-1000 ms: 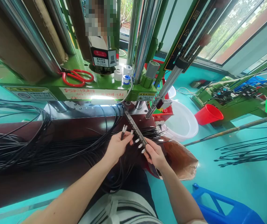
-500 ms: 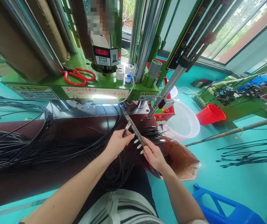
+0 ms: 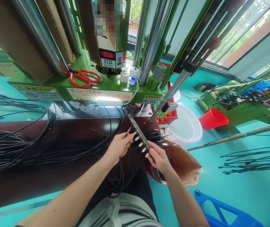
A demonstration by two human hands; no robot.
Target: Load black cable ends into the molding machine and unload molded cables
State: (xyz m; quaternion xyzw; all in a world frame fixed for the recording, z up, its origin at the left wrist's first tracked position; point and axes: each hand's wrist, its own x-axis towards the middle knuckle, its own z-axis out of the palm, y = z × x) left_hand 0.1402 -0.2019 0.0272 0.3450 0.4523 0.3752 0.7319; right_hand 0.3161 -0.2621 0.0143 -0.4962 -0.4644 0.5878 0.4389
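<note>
My right hand [image 3: 157,157] grips the near end of a long metal fixture bar [image 3: 138,135] that holds a row of silver plug connectors along its left side. My left hand [image 3: 118,145] pinches the metal tip of a black cable [image 3: 128,130] and holds it against the upper part of the bar. The bar slants up toward the dark brown worktable [image 3: 78,129] under the green press machine [image 3: 97,88]. A large bundle of black cables [image 3: 16,148] lies across the table to the left and hangs down by my lap.
Red-handled scissors [image 3: 83,78] and tape rolls [image 3: 124,76] sit on the machine's green ledge. A brown paper bag [image 3: 184,164], a white basin [image 3: 186,126] and a red cup [image 3: 212,119] stand on the teal floor to the right. A blue frame [image 3: 222,211] is at bottom right.
My left hand has moved its cable tip up along the bar, from beside the bar's middle to a slot nearer its top. The right hand has kept its hold.
</note>
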